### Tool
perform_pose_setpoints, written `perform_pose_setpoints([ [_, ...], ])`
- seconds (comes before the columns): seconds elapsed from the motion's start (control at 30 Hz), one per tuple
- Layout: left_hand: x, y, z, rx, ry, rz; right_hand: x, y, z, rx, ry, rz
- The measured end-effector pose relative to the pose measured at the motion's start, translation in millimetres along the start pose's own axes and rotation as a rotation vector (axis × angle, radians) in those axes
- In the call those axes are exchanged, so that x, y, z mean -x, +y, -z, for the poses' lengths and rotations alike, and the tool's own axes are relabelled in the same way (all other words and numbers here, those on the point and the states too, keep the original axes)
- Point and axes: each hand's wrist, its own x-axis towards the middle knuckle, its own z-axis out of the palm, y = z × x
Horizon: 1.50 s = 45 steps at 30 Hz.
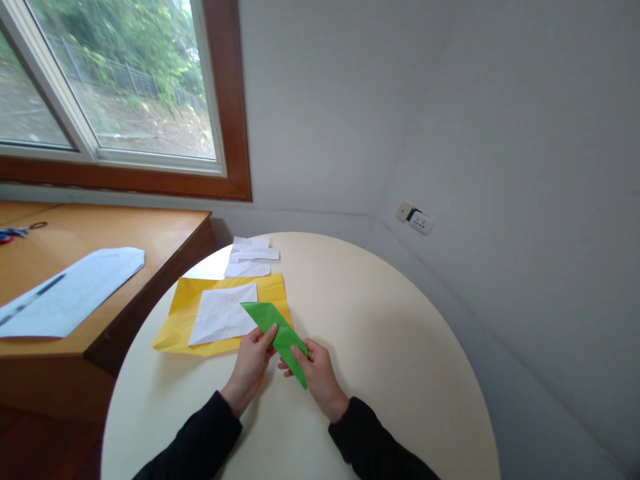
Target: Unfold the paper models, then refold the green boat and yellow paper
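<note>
Between my two hands is a folded piece of green paper (276, 325), a slanted strip with pointed ends, held above the round table. My left hand (253, 365) pinches its left edge near the middle, thumb on top. Lower down, my right hand (317, 375) grips the right side, its thumb pressed on the green face and its fingers underneath. Just beyond, a sheet of yellow paper (173, 330) lies on the table with a smaller white sheet (220, 313) on top of it. The green paper's upper end overlaps the white sheet from this viewpoint.
More white paper pieces (249, 268) lie at the far edge of the pale round table (380, 347). On the wooden desk (165, 223) at left are a large white sheet (100, 280) with a dark pen-like strip and scissors (23, 231). A wall socket (421, 222) is at right.
</note>
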Motion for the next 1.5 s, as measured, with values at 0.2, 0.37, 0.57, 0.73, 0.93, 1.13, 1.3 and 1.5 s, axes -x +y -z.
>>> perform_pose_setpoints([
  [0.2, -8, 13, 9.3, 0.028, 0.069, -0.06, 1, 1, -2, 0.002, -0.03, -0.018],
  [0.37, -17, 29, 19.7, 0.074, 0.113, -0.099, 2, 2, -4, 0.025, -0.081, -0.046],
  [0.57, -19, 36, 21.7, 0.13, 0.194, -0.159, 2, 3, -3, 0.035, -0.116, -0.047],
  [0.73, -18, 34, 18.1, 0.169, 0.172, -0.2, 3, 1, -2, 0.004, -0.086, -0.033],
  [0.93, -3, 23, 3.3, -0.108, -0.013, -0.112, 1, -4, 2, -0.079, 0.082, 0.04],
  [1.13, 5, 14, -3.2, -0.438, -0.142, -0.142, 1, -5, 1, -0.072, 0.107, 0.048],
  [1.3, 7, 14, -5.2, -0.395, -0.154, -0.145, 1, -4, 0, -0.044, 0.061, 0.024],
  [1.5, 2, 16, 1.7, -0.305, -0.055, -0.199, -1, -1, 0, -0.069, -0.009, -0.026],
])
